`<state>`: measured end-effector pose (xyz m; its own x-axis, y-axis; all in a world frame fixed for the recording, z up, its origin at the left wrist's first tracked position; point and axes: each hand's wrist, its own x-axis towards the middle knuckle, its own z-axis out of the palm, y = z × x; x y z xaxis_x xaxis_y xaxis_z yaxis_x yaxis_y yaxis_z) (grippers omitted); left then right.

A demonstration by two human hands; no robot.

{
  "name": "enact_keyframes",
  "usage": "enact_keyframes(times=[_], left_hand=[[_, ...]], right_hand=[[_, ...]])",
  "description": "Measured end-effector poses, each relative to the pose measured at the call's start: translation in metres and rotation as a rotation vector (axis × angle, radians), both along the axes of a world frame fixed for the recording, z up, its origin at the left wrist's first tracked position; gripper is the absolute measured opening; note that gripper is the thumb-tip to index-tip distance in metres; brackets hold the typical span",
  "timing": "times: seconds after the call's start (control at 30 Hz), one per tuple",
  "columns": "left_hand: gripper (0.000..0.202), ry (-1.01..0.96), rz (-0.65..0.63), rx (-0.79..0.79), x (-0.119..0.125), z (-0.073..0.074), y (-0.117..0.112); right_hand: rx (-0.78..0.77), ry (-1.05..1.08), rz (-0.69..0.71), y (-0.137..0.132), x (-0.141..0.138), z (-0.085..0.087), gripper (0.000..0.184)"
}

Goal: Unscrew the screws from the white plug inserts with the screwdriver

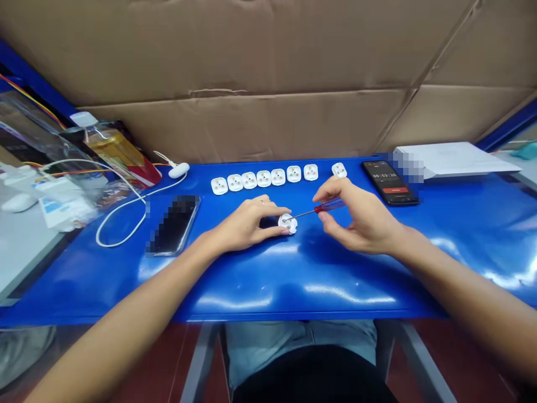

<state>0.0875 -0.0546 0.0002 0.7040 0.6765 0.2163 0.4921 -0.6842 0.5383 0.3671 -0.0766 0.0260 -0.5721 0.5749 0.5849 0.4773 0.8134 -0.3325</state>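
Observation:
Between the thumb and fingers of my left hand [247,225] is a small round white plug part [287,225] with metal fittings inside, resting on the blue table. My right hand [361,215] grips a screwdriver [321,208] with a red and clear handle. The thin shaft points left, and its tip meets the metal fittings of the plug part. Behind my hands, several similar white plug parts [263,178] stand in a row. One more white piece [339,170] sits apart, just beyond my right fingers.
A phone [174,225] lies left of my left arm, near a white cable [121,244]. At the right, another phone [390,182] shows a timer beside a white box [457,158]. A bottle [117,148] leans at the back left. Cardboard [251,73] walls the rear.

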Motion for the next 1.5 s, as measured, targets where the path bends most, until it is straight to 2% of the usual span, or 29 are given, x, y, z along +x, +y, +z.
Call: enact_keyframes(times=[0.07,0.2,0.4,0.47,0.6,0.77,0.93,1.0,1.1,1.17,1.37,1.5], left_hand=[[0.044,-0.001,-0.001,-0.004,0.0002,0.0007,-0.0002],[0.044,0.011,-0.001,-0.017,0.0011,0.0024,-0.0008],[0.044,0.011,0.004,-0.003,0.0008,0.0015,-0.0005],[0.044,0.008,0.001,0.0,0.0004,0.001,-0.0003],[0.043,0.005,0.0,-0.001,0.0006,0.001,-0.0003],[0.044,0.008,0.005,0.0,0.0014,0.0013,-0.0007],[0.043,0.002,0.001,-0.008,0.0012,0.0006,-0.0003],[0.043,0.0,0.0,-0.009,0.0013,0.0004,-0.0002],[0.043,0.002,-0.005,-0.002,0.0017,0.0002,0.0],[0.043,0.0,-0.011,0.003,0.0019,-0.0001,0.0001],[0.043,0.003,-0.004,-0.002,0.0012,0.0006,-0.0001],[0.044,-0.003,0.003,-0.002,0.0005,0.0012,-0.0006]], right_hand=[[-0.012,-0.007,0.001,0.0004,0.0008,0.0006,0.021],[0.02,-0.042,-0.092,0.0011,0.0014,-0.0008,0.004],[0.023,0.023,-0.008,-0.0002,-0.0012,-0.002,0.028],[0.013,-0.002,-0.049,0.0,-0.0005,-0.0027,0.026],[0.027,-0.028,-0.154,0.0,0.0004,-0.0028,0.01],[-0.002,0.009,-0.037,-0.0019,-0.0018,0.0002,0.022],[0.022,-0.033,-0.166,-0.0003,0.0003,-0.0036,0.01],[0.045,-0.032,-0.125,-0.0001,0.0009,-0.0036,0.006],[0.047,-0.006,-0.017,-0.0009,0.0003,-0.0006,0.015],[0.037,-0.002,0.008,-0.0012,-0.0002,0.0011,0.02],[0.038,-0.016,-0.092,0.0008,0.0008,-0.0035,0.011],[0.093,-0.008,-0.119,0.0002,0.0015,-0.0056,0.008]])
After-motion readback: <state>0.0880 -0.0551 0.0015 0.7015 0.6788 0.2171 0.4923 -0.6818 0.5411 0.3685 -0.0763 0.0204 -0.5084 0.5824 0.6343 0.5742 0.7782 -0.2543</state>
